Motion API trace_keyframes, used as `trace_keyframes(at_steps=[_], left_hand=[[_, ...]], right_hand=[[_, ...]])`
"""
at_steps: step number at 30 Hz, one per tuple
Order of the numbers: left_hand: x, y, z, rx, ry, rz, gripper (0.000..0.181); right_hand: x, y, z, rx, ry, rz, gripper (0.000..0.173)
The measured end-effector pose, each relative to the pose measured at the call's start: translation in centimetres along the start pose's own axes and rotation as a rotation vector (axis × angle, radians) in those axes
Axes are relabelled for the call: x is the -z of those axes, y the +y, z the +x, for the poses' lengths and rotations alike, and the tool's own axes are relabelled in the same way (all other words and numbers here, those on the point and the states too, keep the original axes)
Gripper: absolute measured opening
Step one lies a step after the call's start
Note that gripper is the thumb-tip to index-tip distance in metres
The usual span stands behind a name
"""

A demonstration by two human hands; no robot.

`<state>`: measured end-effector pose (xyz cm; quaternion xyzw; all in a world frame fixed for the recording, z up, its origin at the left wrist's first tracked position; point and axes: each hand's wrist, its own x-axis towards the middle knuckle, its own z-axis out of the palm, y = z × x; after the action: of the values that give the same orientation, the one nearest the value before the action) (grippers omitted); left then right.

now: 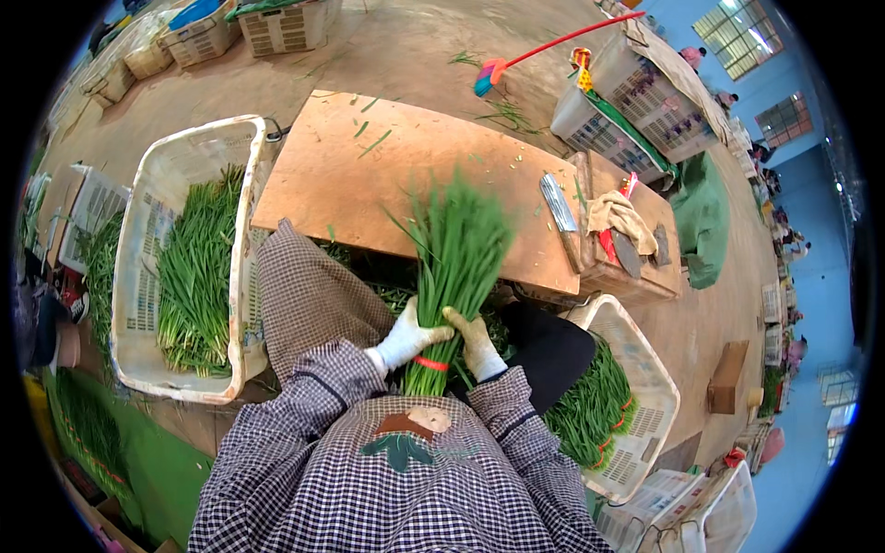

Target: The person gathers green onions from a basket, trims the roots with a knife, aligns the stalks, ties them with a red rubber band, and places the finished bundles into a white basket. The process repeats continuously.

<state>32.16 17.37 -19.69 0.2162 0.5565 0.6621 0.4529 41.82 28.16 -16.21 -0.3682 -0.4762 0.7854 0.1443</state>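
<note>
Between my gloved hands is a bunch of long green leafy stalks point(453, 249), likely garlic chives. A red band point(431, 363) circles it near its lower end, close to my lap. My left hand point(408, 339), in a white glove, grips the bunch from the left just above the band. From the other side, my right hand point(476, 340) in a stained glove closes around it. The blurred leaf tips spread over the near edge of a wooden board table point(346, 166). A cleaver point(559, 207) lies on the board's right end.
At left stands a white plastic crate point(238, 332) of loose chives point(200, 276). Banded bunches point(594, 408) fill part of a crate point(653, 442) at right. A cloth point(622, 218) lies on a wooden block point(664, 249). Beyond are a red-handled broom point(491, 75) and stacked crates point(650, 97).
</note>
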Motion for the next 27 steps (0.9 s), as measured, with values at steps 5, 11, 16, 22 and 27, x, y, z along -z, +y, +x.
trace_keyframes(at_steps=[5,11,16,22,27], left_hand=[[-1.0,1.8,-0.3,-0.095,0.019,0.044,0.081],[-0.5,-1.0,0.4,0.077,0.196,0.163,0.086],[-0.6,-1.3,0.9,0.139,0.208,0.235,0.084],[-0.8,-2.0,0.8,0.121,0.218,0.283,0.084],[-0.8,-1.0,1.0,0.128,0.263,0.296,0.085]], right_hand=[[-0.2,-6.7,5.6,0.194,0.412,0.310,0.036],[3.8,-19.5,10.1,0.634,0.336,0.233,0.012],[-2.1,-17.7,5.5,0.273,0.106,-0.572,0.039],[-2.9,-12.5,8.5,0.128,-0.042,-0.807,0.044],[-3.0,-11.5,9.9,0.739,-0.153,-1.451,0.035]])
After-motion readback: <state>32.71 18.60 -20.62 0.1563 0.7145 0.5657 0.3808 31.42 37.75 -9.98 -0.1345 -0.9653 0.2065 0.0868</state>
